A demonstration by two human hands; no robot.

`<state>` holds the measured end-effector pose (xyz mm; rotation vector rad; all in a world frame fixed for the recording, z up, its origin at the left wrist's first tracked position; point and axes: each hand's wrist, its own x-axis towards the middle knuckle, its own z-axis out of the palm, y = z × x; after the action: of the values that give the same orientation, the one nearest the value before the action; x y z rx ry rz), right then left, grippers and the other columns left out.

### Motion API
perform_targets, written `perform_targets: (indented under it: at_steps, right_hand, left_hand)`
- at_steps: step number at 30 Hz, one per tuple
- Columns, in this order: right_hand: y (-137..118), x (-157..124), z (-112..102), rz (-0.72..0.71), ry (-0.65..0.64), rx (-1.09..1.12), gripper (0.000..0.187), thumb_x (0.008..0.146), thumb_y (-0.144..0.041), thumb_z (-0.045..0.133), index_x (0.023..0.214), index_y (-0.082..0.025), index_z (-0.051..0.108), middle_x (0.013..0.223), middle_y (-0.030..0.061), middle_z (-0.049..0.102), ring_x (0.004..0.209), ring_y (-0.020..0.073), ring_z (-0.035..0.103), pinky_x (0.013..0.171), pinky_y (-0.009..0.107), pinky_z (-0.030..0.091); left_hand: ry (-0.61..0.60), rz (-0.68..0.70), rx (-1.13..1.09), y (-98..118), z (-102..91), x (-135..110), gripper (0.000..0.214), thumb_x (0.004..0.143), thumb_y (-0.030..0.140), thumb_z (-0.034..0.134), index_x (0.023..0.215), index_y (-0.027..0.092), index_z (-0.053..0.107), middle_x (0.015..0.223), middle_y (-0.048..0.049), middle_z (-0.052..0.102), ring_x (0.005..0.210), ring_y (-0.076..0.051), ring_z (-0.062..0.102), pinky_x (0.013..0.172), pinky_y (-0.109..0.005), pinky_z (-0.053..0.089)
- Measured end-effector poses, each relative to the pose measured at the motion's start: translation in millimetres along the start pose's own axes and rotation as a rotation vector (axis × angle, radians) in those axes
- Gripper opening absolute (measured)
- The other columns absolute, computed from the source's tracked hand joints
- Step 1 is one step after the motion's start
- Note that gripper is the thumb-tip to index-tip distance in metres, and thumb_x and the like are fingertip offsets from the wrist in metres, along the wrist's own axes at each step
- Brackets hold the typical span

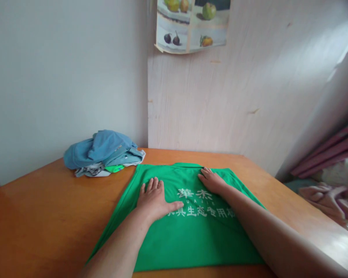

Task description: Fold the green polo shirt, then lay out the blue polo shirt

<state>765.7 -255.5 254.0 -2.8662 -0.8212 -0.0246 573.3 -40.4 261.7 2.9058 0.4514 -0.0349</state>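
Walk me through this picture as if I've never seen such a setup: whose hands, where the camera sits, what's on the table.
There is no machine here. One camera, worn on a person's head, looks forward and down, so the two bare arms reaching in are the wearer's own.

On the orange-brown table a green shirt lies spread out, its collar at the far edge and white lettering facing up. The left hand rests open on it, thumb over the print; the right hand lies near the collar. Neither seems to grip anything.

Farther back on the left sits a heap of clothes, mostly blue.
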Motion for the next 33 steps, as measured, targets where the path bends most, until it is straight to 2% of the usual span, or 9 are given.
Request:
perform_targets:
  at_steps: [5,10,12,17,20,25,28,31,33]
  right_hand:
    - [11,5,9,0.018,-0.04,-0.005,0.07,0.101,-0.059,0.023,0.158,-0.019,0.029,0.166,0.0099,0.022,0.152,0.0299,0.016,0.119,0.053,0.018]
    - [21,5,-3,-0.01,-0.047,0.002,0.059,0.104,-0.05,0.02,0.15,-0.021,0.044,0.161,0.0098,0.035,0.149,0.0255,0.028,0.118,0.044,0.024]
    - [30,0,-6,0.018,-0.044,-0.008,0.06,0.104,-0.048,0.019,0.149,-0.019,0.046,0.16,0.0118,0.037,0.149,0.0266,0.028,0.118,0.045,0.024]
    - [50,-15,-1,0.096,-0.069,-0.05,0.071,0.101,-0.061,0.023,0.157,-0.018,0.029,0.165,0.0115,0.023,0.153,0.031,0.014,0.12,0.053,0.015]
    - [51,-16,-1,0.1,-0.081,-0.064,0.074,0.1,-0.063,0.02,0.158,-0.019,0.027,0.166,0.0095,0.022,0.153,0.0293,0.013,0.121,0.051,0.014]
    - [43,-24,-10,0.105,-0.081,-0.081,0.076,0.1,-0.062,0.019,0.158,-0.014,0.028,0.166,0.0135,0.019,0.153,0.0301,0.012,0.12,0.053,0.016]
    - [40,-41,-12,0.049,-0.076,-0.077,0.078,0.099,-0.065,0.018,0.158,-0.016,0.027,0.166,0.0117,0.018,0.153,0.0284,0.011,0.121,0.05,0.016]
    - [41,-62,-9,-0.024,-0.076,-0.066,0.084,0.096,-0.072,0.016,0.158,-0.016,0.028,0.166,0.0113,0.019,0.153,0.0294,0.011,0.122,0.05,0.016]
    - [43,-72,-6,-0.035,-0.069,-0.065,0.086,0.096,-0.073,0.015,0.158,-0.015,0.028,0.165,0.0117,0.021,0.153,0.0299,0.012,0.122,0.05,0.016]
  left_hand:
    - [-0.004,0.0,0.0,1,-3.0,-2,0.133,0.061,0.098,0.035,0.158,0.007,0.023,0.165,-0.0184,0.009,0.154,-0.037,0.002,0.122,-0.056,0.008]
    - [-0.006,0.002,0.006,1,-3.1,-1,0.135,0.061,0.098,0.034,0.158,0.007,0.023,0.165,-0.0187,0.008,0.154,-0.036,0.003,0.122,-0.056,0.008]
    - [-0.003,0.002,0.01,0,-2.5,0,0.134,0.061,0.098,0.034,0.158,0.007,0.023,0.165,-0.0188,0.008,0.154,-0.036,0.003,0.122,-0.056,0.009]
    - [-0.009,0.006,0.013,-1,-1.7,0,0.132,0.064,0.097,0.034,0.159,0.007,0.021,0.165,-0.0184,0.007,0.154,-0.036,0.004,0.122,-0.055,0.008]
    - [-0.017,0.014,0.016,-2,-1.6,1,0.132,0.064,0.097,0.034,0.159,0.007,0.02,0.165,-0.018,0.006,0.154,-0.035,0.004,0.122,-0.055,0.008]
    - [0.036,0.043,0.009,-5,-2.1,0,0.124,0.068,0.094,0.04,0.157,0.007,0.028,0.165,-0.0208,0.014,0.153,-0.039,0.009,0.12,-0.06,0.012]
    - [0.169,0.207,-0.022,3,-5.6,-7,0.097,0.079,0.077,0.053,0.149,0.01,0.044,0.161,-0.0207,0.03,0.149,-0.038,0.023,0.119,-0.057,0.019]
    - [0.281,0.527,-0.128,21,-9.7,-22,0.051,0.091,0.05,0.058,0.132,0.02,0.062,0.142,-0.0118,0.056,0.133,-0.028,0.048,0.113,-0.042,0.034]
    - [0.273,0.705,-0.19,34,-10.8,-33,0.032,0.093,0.04,0.058,0.12,0.026,0.068,0.124,-0.0062,0.065,0.119,-0.024,0.056,0.107,-0.038,0.039]
